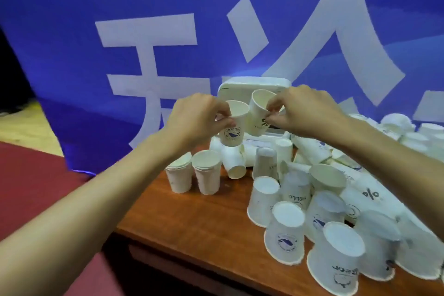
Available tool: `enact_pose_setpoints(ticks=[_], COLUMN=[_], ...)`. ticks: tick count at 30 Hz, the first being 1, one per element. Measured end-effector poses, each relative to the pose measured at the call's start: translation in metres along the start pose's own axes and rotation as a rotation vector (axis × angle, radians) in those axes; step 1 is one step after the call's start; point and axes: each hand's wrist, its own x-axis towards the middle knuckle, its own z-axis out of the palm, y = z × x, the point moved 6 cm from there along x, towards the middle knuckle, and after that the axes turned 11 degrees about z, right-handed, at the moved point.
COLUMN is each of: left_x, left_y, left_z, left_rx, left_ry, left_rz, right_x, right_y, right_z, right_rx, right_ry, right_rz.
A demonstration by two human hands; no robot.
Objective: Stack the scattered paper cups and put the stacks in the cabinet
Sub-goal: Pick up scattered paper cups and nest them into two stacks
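Inverted paper cups (286, 233) crowded wooden table (192, 218); left hand (194, 122) gripped whale-logo cup (234, 133), right hand (305, 113) pinched tilted cup (257, 115) beside it

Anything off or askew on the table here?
Mostly the pile: loose cups at the right of the table stand upside down or lie on their sides, heaped against each other. The two upright stacks look tidy, though the left one's rims sit slightly uneven. No spill or crushed cup visible.
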Motion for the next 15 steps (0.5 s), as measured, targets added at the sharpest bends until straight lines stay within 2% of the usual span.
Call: enact_pose_setpoints(ticks=[7, 15], left_x=[-0.078, -0.097], left_y=[-0.086, -0.103], left_z=[-0.017, 0.013], left_rx=[0.061, 0.021], left_ry=[-0.013, -0.077], left_rz=[-0.171, -0.128], right_x=[0.019, 0.014], right_y=[-0.089, -0.12], right_z=[0.051, 0.086], right_rx=[0.072, -0.049], right_ry=[-0.148, -0.274], right_rz=[-0.204, -0.299])
